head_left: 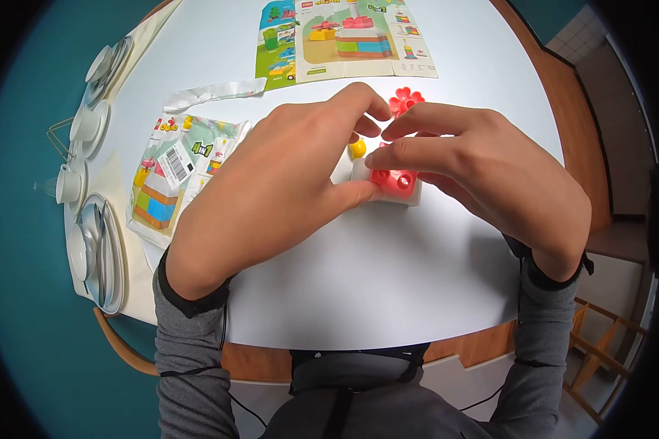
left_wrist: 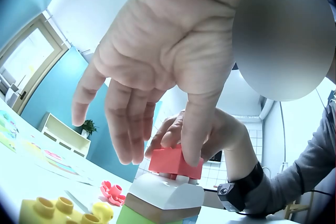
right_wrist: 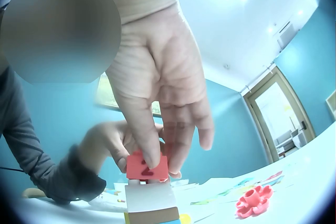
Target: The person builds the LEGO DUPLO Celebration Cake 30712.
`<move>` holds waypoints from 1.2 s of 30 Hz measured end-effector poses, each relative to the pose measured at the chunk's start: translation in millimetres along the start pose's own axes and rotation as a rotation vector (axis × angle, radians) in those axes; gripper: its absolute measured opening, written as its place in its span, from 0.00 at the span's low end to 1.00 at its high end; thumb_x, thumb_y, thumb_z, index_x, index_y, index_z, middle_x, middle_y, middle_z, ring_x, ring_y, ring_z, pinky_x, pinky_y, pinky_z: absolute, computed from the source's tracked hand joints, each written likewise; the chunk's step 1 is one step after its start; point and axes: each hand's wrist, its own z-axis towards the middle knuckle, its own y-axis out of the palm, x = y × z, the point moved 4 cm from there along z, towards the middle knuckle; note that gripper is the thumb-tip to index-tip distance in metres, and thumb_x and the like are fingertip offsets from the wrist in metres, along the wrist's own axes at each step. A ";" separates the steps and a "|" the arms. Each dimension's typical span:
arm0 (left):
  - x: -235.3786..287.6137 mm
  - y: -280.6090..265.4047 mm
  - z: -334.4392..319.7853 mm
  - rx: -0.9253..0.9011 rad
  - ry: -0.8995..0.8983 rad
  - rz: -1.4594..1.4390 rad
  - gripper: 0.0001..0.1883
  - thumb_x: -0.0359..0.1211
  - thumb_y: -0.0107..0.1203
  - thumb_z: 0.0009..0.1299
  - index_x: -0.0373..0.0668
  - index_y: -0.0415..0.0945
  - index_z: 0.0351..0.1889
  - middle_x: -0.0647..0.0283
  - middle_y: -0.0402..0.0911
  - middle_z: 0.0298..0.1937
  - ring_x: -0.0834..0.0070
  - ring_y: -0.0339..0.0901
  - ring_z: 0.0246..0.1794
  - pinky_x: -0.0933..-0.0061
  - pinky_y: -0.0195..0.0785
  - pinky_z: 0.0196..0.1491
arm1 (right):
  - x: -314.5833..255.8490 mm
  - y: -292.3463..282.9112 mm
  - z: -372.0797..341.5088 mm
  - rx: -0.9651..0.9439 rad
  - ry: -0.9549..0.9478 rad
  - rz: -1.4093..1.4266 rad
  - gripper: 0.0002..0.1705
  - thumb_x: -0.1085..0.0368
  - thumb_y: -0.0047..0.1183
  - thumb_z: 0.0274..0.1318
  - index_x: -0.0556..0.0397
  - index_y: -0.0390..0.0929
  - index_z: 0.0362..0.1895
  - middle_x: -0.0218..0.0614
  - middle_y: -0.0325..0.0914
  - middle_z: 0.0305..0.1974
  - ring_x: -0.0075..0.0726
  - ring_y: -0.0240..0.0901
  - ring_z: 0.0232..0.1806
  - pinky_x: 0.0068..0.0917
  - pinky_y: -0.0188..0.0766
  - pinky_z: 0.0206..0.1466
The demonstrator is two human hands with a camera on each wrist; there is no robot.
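A red toy building brick (head_left: 400, 184) marked with a 2 sits low over the white curved-top brick (left_wrist: 167, 188), whose studs show in a narrow gap below it. Brown (left_wrist: 149, 209), green and blue bricks are stacked underneath. My right hand (head_left: 483, 150) pinches the red brick, thumb on its numbered face and fingers behind. From the other side my left hand (head_left: 293, 161) holds it too, the thumb pressed at its edge, the fingers reaching around behind. A red flower piece (head_left: 406, 100) and a small rounded yellow piece (head_left: 357, 148) lie just beyond the stack.
A yellow studded brick (left_wrist: 50, 209) stands near the stack. Left of my forearm lies a printed toy bag (head_left: 161, 179), with a torn white strip (head_left: 214, 94) above it. An unfolded picture leaflet (head_left: 348, 44) lies at the back. Plates (head_left: 113, 267) and cups line the left edge.
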 end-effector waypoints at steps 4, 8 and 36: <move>-1.3 3.5 0.8 0.017 0.026 -0.031 0.27 0.29 0.69 0.54 0.38 0.71 0.52 0.55 0.84 0.44 0.60 0.81 0.49 0.65 0.69 0.53 | 0.5 -0.9 -1.4 0.031 0.026 -0.009 0.21 0.76 0.63 0.41 0.49 0.83 0.45 0.39 0.81 0.45 0.48 0.80 0.40 0.38 0.80 0.43; -0.1 4.9 -0.6 -0.003 0.007 0.020 0.27 0.30 0.69 0.55 0.39 0.71 0.52 0.54 0.84 0.43 0.59 0.81 0.49 0.65 0.69 0.53 | -1.9 -3.6 -3.9 0.094 0.001 0.011 0.26 0.78 0.65 0.37 0.50 0.82 0.47 0.40 0.80 0.46 0.50 0.80 0.41 0.39 0.80 0.44; 5.6 5.7 -4.2 -0.047 0.029 0.084 0.24 0.25 0.66 0.54 0.37 0.71 0.50 0.52 0.83 0.43 0.57 0.82 0.49 0.65 0.73 0.50 | -4.3 0.4 -6.6 -0.008 0.074 0.002 0.29 0.71 0.69 0.38 0.54 0.71 0.48 0.39 0.76 0.42 0.51 0.75 0.40 0.42 0.74 0.42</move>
